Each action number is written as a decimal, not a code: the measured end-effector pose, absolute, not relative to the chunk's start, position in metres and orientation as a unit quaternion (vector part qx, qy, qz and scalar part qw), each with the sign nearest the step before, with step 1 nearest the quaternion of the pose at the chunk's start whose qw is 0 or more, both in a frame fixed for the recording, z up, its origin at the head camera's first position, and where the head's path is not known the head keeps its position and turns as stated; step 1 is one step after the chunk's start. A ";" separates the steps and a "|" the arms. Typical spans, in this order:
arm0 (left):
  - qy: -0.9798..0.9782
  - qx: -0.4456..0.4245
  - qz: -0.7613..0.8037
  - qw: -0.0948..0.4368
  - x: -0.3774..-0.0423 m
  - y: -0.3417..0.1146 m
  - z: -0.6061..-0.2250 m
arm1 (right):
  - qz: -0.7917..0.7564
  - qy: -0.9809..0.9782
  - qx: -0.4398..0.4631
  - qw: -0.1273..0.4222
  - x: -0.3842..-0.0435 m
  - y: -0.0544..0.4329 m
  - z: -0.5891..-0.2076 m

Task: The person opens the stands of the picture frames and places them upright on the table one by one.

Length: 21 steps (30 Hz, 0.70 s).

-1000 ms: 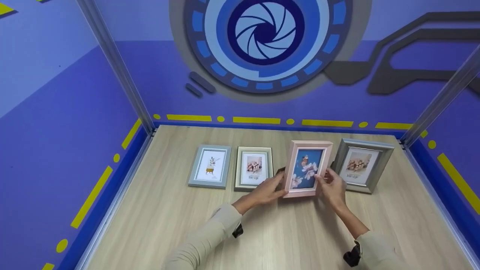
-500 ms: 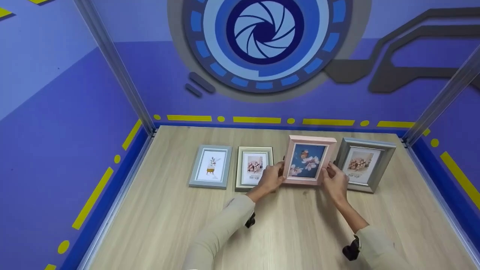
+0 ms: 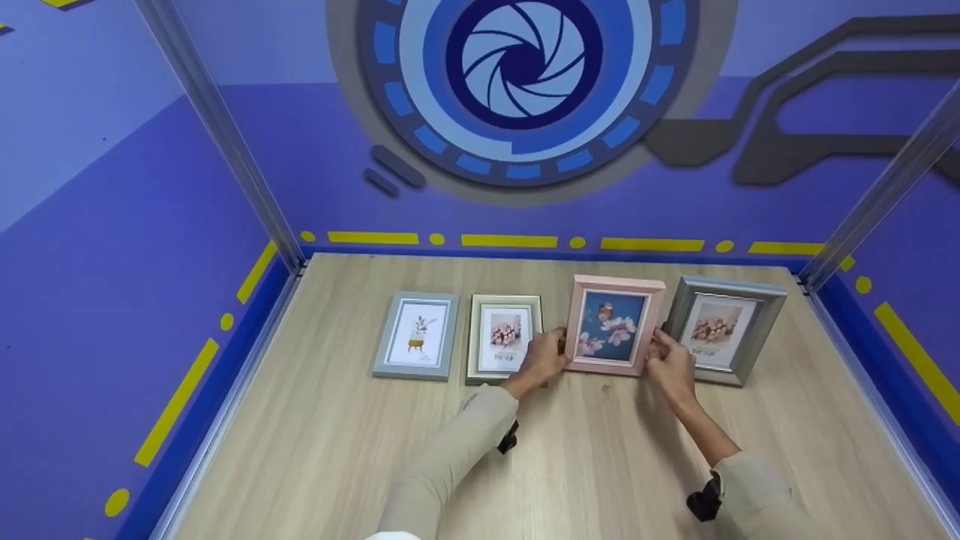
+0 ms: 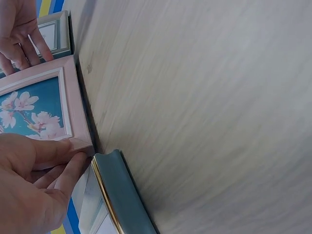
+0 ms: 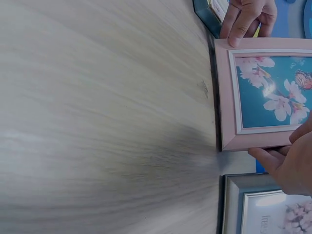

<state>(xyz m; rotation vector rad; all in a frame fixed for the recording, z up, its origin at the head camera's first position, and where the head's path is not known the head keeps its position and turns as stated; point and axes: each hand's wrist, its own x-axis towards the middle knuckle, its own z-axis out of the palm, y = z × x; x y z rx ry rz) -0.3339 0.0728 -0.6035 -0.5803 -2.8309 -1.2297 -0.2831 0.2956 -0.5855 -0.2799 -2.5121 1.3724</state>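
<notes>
A pink picture frame [image 3: 615,326] with a blossom picture on blue stands upright on the table, its bottom edge at the wood. My left hand [image 3: 545,358] grips its left side low down, thumb on the front and fingers curled at the edge, as the left wrist view shows with the left hand [image 4: 36,180]. On the opposite side my right hand [image 3: 671,367] holds the edge between thumb and fingers; in the right wrist view the right hand [image 5: 295,163] overlaps the frame's side. The backs of both grips are partly hidden.
To the left stand a champagne-edged picture frame [image 3: 478,360] and a light blue one [image 3: 381,360]. A larger silver-grey frame [image 3: 757,337] stands close on the right, angled inward. The wooden table [image 3: 600,465] meets a blue patterned wall [image 3: 285,165] behind.
The pink frame has gone from tilted and nearer me to upright and farther back, level with the other frames. Both hands moved with it, the left one sliding farther forward.
</notes>
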 end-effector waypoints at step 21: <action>-0.918 -0.184 -0.351 0.001 -0.333 0.083 -0.602 | 0.473 -0.874 -0.084 0.074 -0.281 0.301 -0.589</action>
